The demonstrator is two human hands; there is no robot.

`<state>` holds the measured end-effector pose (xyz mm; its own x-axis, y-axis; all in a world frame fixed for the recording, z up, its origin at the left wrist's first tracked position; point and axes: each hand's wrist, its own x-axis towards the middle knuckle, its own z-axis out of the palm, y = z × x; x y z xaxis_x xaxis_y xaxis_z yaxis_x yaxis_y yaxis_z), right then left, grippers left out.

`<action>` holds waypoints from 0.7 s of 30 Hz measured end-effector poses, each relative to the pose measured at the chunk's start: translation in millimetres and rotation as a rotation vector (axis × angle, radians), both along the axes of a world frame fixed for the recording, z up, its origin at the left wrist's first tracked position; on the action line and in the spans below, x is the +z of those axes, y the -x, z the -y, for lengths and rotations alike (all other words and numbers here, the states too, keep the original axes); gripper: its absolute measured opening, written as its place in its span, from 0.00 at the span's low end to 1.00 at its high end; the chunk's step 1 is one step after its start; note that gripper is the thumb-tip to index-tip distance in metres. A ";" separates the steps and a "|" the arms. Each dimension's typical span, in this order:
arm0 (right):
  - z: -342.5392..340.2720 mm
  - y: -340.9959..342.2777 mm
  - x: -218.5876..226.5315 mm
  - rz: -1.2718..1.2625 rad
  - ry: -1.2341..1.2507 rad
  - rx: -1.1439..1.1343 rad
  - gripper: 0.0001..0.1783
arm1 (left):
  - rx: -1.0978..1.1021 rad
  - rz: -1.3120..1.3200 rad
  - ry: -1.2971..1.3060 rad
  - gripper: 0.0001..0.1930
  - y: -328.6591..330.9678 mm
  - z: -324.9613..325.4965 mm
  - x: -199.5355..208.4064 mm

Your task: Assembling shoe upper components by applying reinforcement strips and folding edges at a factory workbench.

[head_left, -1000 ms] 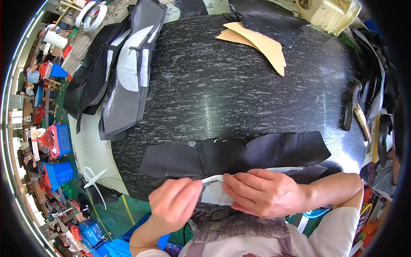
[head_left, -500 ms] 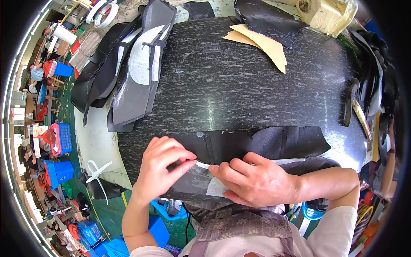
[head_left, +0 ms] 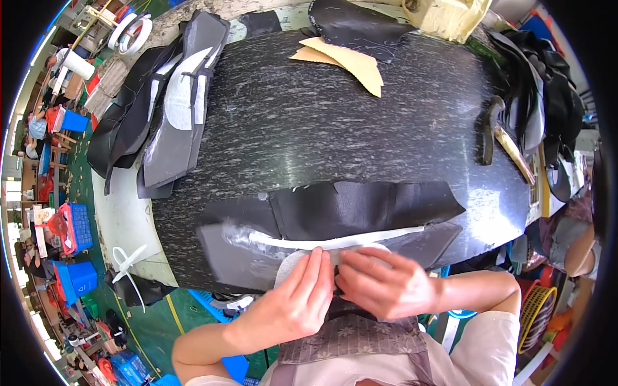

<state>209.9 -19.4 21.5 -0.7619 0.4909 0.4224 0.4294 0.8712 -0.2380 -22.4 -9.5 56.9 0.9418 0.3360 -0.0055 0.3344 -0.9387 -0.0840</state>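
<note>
A black leather piece point(head_left: 367, 209) with a grey underside point(head_left: 225, 264) lies along the near edge of the work surface. Down its length runs a narrow white tape strip point(head_left: 335, 243), lying flat and slightly curved. Just below the strip, a pale rounded patch point(head_left: 286, 267) shows partly from under my hands. My left hand point(head_left: 299, 299) is closed over that patch, its fingers pressed together and pointing away from me. Close beside it on the right, my right hand point(head_left: 389, 286) has curled fingers at the same patch. What the fingertips of either hand hold is hidden.
Grey and black cut pieces point(head_left: 177, 122) are stacked at the far left. Tan zigzag-edged pieces point(head_left: 347, 62) and black leather point(head_left: 354, 26) lie at the back. A hammer-like tool point(head_left: 508, 145) rests on the right. A white strap loop point(head_left: 129, 267) hangs at the left edge.
My left hand has let go of the white tape's end and moved right and nearer me, beside my right hand. The tape now lies fully exposed. The whole view has shifted slightly.
</note>
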 end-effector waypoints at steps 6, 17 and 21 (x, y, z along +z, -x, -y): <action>-3.7 -8.8 8.9 0.073 0.174 -0.052 0.25 | 0.010 -0.027 0.152 0.22 -4.0 -9.6 16.0; 14.6 -13.9 -7.3 0.093 0.127 -0.109 0.24 | 0.217 0.192 0.514 0.09 -74.2 -67.4 20.7; 21.6 -22.1 -17.3 0.156 0.392 -0.081 0.20 | 0.257 0.427 0.325 0.05 -76.0 -9.8 -1.0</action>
<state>232.0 -41.0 4.2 -0.7539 0.6527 0.0747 0.5500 0.6893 -0.4716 53.7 0.3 55.9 0.7719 0.5981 0.2155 0.4951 -0.7782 0.3862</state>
